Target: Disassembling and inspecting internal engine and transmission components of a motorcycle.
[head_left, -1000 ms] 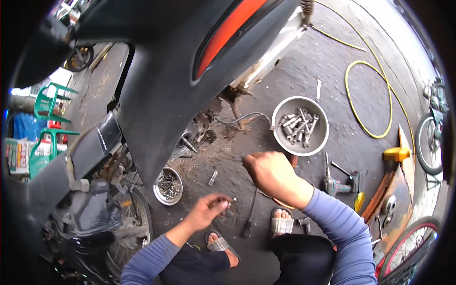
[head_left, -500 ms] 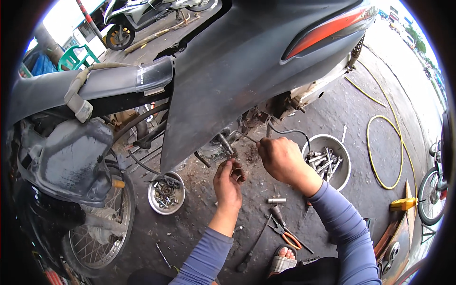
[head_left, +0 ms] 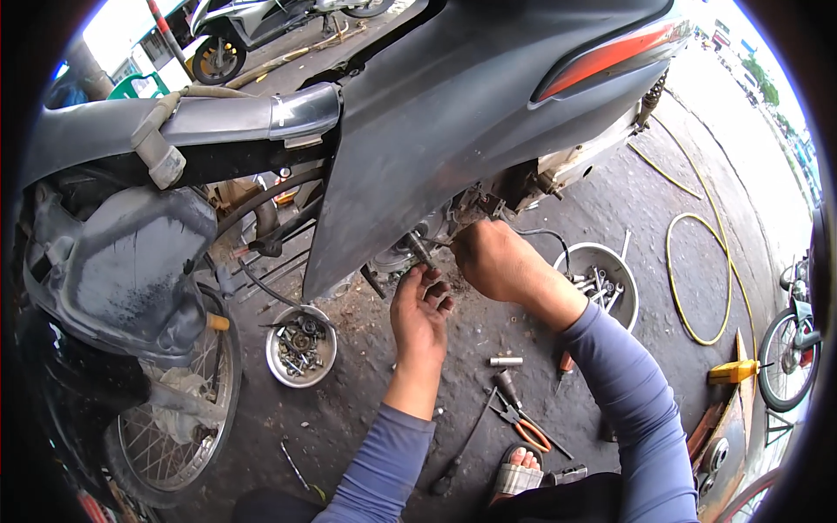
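Note:
My left hand (head_left: 418, 315) has its thumb and index finger closed at the end of a short metal shaft (head_left: 418, 248) below the scooter's grey body panel (head_left: 410, 131); its other fingers are curled. My right hand (head_left: 501, 266) grips a thin metal tool (head_left: 443, 242) beside the shaft, its fingers mostly hidden by the back of the hand. A steel bowl of wrenches (head_left: 619, 314) lies partly behind my right arm. A smaller bowl of bolts (head_left: 298, 370) is at the lower left of my left hand. A short metal cylinder (head_left: 506, 361) lies below my hands.
Pliers (head_left: 523, 427), a long screwdriver (head_left: 458, 458) and a yellow container (head_left: 732, 372) lie on the ground. A yellow hose (head_left: 671, 292) loops at the right. A spoked wheel (head_left: 126, 444) and detached dark parts (head_left: 139, 270) fill the left; another scooter (head_left: 218, 61) stands behind.
Both hands have moved up from over the ground to the shaft, and the view has tilted toward the scooter. Since half a second ago, my right hand has shifted slightly up and left.

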A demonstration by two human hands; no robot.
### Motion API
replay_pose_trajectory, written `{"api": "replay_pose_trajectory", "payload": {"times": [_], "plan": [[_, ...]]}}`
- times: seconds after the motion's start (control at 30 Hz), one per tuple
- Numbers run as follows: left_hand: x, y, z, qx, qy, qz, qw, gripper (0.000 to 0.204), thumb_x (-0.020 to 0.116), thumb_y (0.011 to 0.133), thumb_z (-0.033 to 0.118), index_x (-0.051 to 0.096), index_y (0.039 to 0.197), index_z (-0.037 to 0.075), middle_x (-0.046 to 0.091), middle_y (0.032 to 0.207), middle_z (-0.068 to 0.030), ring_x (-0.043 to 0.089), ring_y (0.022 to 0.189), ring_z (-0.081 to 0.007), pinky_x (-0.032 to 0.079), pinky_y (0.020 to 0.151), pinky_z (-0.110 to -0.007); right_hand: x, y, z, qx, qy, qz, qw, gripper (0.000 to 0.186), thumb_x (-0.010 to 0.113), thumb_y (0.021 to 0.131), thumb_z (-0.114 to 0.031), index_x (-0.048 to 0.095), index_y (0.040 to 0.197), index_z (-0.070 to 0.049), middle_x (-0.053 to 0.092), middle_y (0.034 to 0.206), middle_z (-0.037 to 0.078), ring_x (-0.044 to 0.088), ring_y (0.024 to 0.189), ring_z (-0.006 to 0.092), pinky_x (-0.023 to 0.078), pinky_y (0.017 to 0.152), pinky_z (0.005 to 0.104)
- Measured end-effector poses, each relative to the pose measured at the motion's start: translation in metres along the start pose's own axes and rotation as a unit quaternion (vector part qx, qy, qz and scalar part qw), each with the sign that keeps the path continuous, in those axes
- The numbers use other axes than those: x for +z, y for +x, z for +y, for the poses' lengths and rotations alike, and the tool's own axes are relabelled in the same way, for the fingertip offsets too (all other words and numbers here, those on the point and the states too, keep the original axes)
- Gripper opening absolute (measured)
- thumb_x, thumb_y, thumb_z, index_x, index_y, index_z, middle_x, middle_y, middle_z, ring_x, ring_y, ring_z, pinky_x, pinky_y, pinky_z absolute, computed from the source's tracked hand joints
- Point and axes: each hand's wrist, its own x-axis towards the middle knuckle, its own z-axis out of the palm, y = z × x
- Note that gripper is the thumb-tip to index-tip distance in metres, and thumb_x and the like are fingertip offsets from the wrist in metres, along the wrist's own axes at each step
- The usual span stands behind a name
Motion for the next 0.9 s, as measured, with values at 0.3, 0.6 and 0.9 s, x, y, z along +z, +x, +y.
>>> {"api": "replay_pose_trajectory", "payload": {"times": [0.3, 0.6, 0.9], "plan": [[0.000, 0.000, 0.007, -0.028, -0.031, -0.006, 0.999, 0.025, 0.059, 0.092, 0.031, 0.059, 0.108, 0.012, 0.060, 0.098, 0.0003, 0.053, 0.088, -0.0140, 0.040, 0.078, -0.034, 0.014, -0.006, -0.008, 0.008, 0.048, 0.020, 0.999, 0.019, 0.059, 0.084, -0.012, 0.066, 0.083, 0.006, 0.066, 0.082, 0.027, 0.067, 0.082, 0.0410, 0.053, 0.071, 0.0458], [0.011, 0.002, 0.011, -0.042, -0.036, -0.020, 0.998, 0.026, 0.055, 0.094, 0.032, 0.058, 0.111, 0.012, 0.059, 0.105, -0.0005, 0.052, 0.099, -0.0148, 0.039, 0.086, -0.036, 0.044, -0.011, -0.011, 0.063, 0.244, 0.059, 0.966, 0.030, 0.046, 0.098, -0.020, 0.061, 0.096, 0.006, 0.063, 0.082, 0.027, 0.065, 0.081, 0.0411, 0.048, 0.071, 0.0449], [0.001, 0.018, 0.023, -0.015, 0.072, -0.082, 0.994, 0.025, 0.059, 0.095, 0.024, 0.061, 0.102, 0.000, 0.068, 0.095, -0.0126, 0.064, 0.085, -0.0181, 0.052, 0.080, -0.030, 0.082, -0.025, -0.054, 0.148, 0.298, 0.146, 0.932, 0.034, 0.044, 0.097, -0.020, 0.061, 0.093, 0.009, 0.062, 0.088, 0.035, 0.061, 0.087, 0.0494, 0.048, 0.077, 0.0528]]}}
